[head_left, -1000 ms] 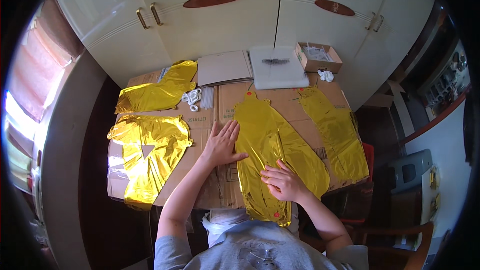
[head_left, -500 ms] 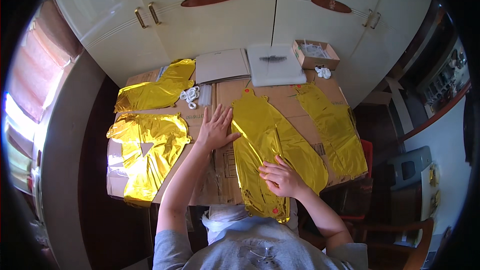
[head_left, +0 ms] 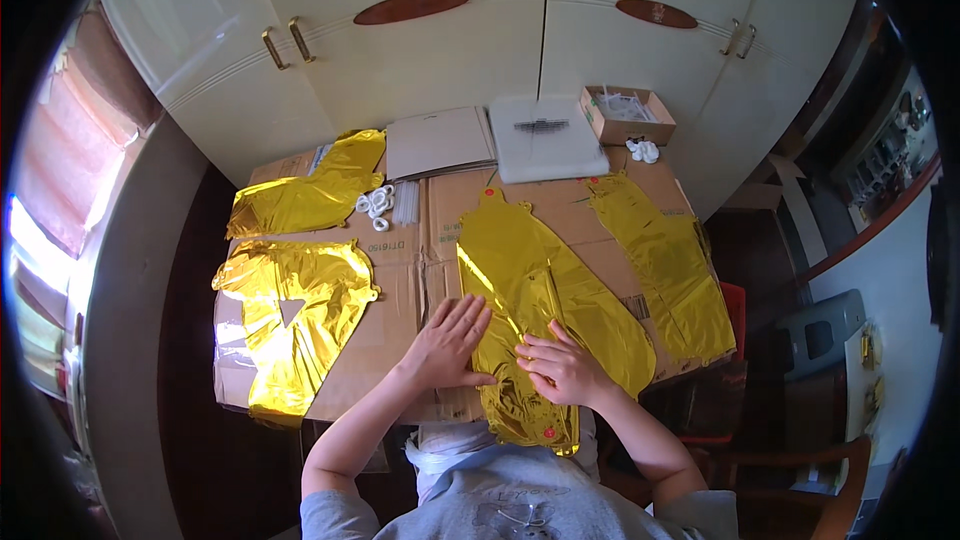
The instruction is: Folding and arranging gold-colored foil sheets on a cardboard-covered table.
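Note:
A flat gold foil balloon (head_left: 545, 240), long and creased, lies lengthwise in front of me, with red dots at its far and near ends. My left hand (head_left: 450, 345) rests flat at its left edge, fingers stretched together and thumb out on the foil. On the balloon's near half sits my right hand (head_left: 568, 368), its fingers apart, slightly bent and touching the surface. A raised crease runs away from its fingertips. The foil between the hands and the table's front edge is wrinkled. That near end hangs over the edge by my lap.
Other flat gold foil balloons lie at far left (head_left: 310, 190), near left (head_left: 300, 315) and right (head_left: 665, 270) on a cardboard-covered table (head_left: 400, 270). At the back are grey boards (head_left: 440, 143), a translucent pack (head_left: 548, 145), an open box (head_left: 630, 118) and white ribbon rolls (head_left: 375, 202).
My left hand has slid toward me along the balloon's left edge, from its middle to its near part. My right hand has stayed nearly in place. The view has tilted slightly.

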`<state>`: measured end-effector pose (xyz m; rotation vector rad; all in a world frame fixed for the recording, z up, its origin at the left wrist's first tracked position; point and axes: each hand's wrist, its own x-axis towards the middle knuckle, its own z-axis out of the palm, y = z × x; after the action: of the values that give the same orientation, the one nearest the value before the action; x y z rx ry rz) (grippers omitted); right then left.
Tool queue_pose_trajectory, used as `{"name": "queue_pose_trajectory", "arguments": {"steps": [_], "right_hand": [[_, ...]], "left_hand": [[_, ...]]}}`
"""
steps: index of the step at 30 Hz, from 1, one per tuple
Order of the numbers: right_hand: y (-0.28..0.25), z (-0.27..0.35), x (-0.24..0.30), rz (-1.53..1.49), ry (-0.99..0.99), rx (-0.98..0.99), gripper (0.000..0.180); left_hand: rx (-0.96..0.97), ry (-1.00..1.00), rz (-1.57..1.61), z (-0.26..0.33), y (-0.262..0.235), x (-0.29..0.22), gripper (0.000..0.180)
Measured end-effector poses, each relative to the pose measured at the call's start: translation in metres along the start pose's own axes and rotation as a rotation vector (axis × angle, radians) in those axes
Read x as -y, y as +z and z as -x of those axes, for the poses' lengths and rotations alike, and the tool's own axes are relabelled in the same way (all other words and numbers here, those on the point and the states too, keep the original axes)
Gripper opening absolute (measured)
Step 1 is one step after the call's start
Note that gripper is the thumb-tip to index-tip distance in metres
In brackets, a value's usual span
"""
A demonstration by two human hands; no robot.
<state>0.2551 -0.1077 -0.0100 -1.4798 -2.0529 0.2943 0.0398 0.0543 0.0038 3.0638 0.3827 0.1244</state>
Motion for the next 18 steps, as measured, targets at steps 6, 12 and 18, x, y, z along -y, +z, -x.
{"name": "queue_pose_trajectory", "arguments": {"steps": [6, 12, 18], "right_hand": [[0.004, 0.0, -0.002, -0.011, -0.008, -0.018, 0.017], [0.007, 0.001, -0.004, 0.005, -0.012, -0.01, 0.017], [0.01, 0.006, -0.008, -0.017, -0.017, -0.034, 0.016]], "left_hand": [[-0.051, -0.064, -0.033, -0.014, -0.004, 0.022, 0.118], [-0.095, -0.199, -0.036, -0.036, -0.001, 0.041, 0.103], [-0.053, -0.229, -0.042, -0.045, -0.004, 0.043, 0.107]]}}
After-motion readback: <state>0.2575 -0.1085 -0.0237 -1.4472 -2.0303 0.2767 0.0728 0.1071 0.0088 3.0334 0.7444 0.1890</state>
